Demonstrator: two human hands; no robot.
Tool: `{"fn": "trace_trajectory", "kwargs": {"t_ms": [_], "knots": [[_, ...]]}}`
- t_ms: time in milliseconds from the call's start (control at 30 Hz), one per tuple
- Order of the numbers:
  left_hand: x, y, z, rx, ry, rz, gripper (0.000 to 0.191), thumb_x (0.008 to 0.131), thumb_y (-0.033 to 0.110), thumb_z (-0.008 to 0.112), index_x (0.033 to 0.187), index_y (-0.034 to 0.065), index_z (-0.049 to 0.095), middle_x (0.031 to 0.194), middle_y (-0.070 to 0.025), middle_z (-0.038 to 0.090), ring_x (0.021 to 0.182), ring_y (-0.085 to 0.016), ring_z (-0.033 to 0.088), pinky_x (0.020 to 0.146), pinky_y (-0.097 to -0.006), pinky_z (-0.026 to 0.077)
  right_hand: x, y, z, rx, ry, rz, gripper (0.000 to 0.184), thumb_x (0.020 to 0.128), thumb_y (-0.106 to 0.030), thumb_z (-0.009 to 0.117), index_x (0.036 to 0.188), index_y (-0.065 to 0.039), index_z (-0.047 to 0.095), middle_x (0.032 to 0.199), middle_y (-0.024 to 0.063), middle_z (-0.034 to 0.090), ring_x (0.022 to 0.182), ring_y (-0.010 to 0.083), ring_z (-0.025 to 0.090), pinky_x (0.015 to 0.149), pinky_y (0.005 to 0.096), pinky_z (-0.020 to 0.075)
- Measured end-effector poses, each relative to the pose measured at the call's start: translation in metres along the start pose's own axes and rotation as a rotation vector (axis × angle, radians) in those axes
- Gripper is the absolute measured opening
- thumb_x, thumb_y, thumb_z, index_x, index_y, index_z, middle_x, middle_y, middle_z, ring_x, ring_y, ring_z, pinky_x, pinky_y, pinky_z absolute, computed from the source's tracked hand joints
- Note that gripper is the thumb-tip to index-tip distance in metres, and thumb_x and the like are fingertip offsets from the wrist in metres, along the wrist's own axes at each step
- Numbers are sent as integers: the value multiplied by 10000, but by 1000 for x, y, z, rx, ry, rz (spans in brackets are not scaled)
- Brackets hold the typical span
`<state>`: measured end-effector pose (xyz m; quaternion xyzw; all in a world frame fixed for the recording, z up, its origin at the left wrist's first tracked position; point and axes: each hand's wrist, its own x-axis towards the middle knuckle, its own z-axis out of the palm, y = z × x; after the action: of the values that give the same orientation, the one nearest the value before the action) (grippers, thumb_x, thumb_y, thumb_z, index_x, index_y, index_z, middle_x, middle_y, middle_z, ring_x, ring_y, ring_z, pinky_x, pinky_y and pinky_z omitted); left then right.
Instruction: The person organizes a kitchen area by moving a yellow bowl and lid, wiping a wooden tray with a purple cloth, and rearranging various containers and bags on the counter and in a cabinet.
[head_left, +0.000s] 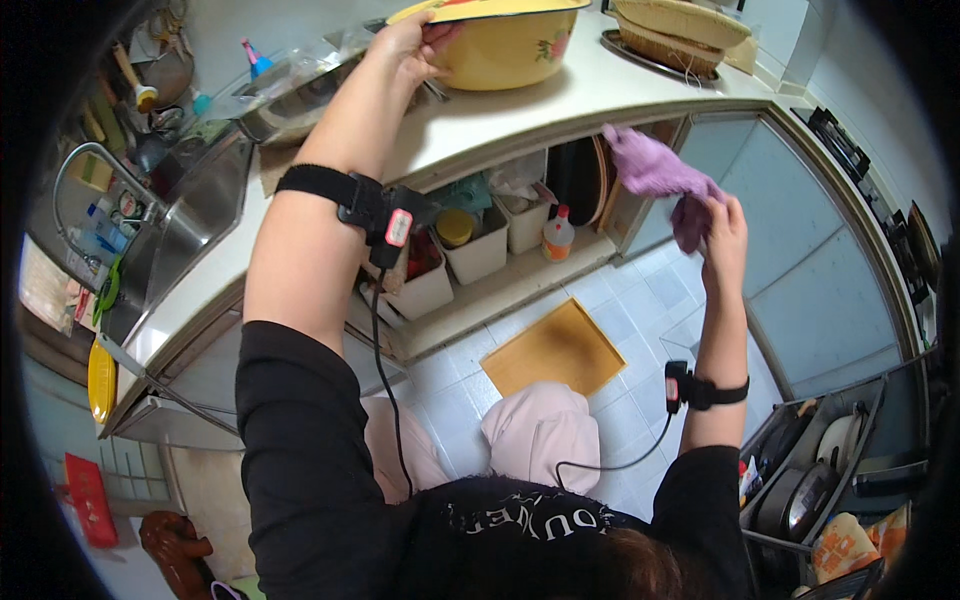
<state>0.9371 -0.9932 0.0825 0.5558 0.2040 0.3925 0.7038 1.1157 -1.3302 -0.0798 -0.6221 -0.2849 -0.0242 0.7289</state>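
With my left hand (420, 52) I grip the rim of a yellow enamel basin (510, 56) that bears a painted flower and rests on the white countertop (480, 124). The basin's top is partly cut off by the picture's edge. A purple cloth (660, 165) hangs from the fingers of my right hand (724, 225), held up in front of the cabinets, apart from the basin. Below the counter, a cabinet stands open with white bins (476, 251), a yellow-lidded jar (454, 226) and a plastic bottle (558, 234) inside.
A metal sink (187, 225) with a curved faucet lies at the left. Woven baskets (675, 34) sit on a dark tray at the back right. A gas stove (847, 157) is at the far right. A wooden tray (555, 349) lies on the tiled floor; a pulled-out rack (802, 480) holds pans.
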Motion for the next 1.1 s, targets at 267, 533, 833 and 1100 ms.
{"fn": "trace_trajectory", "kwargs": {"t_ms": [267,533,833,1100], "knots": [[-6,-21,-13,145,60,53,349,796,360,558,1046,117,527,1006,-49,572,860,-192,542,748,-430,407,-95,51,-70,394,130,463,106,867,-155,432,802,-76,461,804,9,488,778,112,479,725,251,402],[-229,-55,-41,835,-497,311,201,852,158,509,1013,43,537,909,-67,581,859,-162,558,761,-278,438,-184,157,-107,-205,-182,622,108,802,-152,498,829,-52,528,807,49,550,759,124,515,686,278,425],[-483,-179,-301,554,448,-985,240,866,196,453,1077,102,519,919,-22,582,792,-140,558,657,-266,447,-373,248,-136,-479,-1726,336,301,722,-300,572,883,-55,640,788,166,634,722,322,615,647,393,480],[-711,-348,-285,-35,544,-1617,284,838,147,474,1112,94,526,986,-56,577,863,-162,526,777,-413,461,-442,272,-103,-742,-1689,927,307,724,-289,574,879,-32,637,775,166,633,688,300,617,617,382,483]]}}
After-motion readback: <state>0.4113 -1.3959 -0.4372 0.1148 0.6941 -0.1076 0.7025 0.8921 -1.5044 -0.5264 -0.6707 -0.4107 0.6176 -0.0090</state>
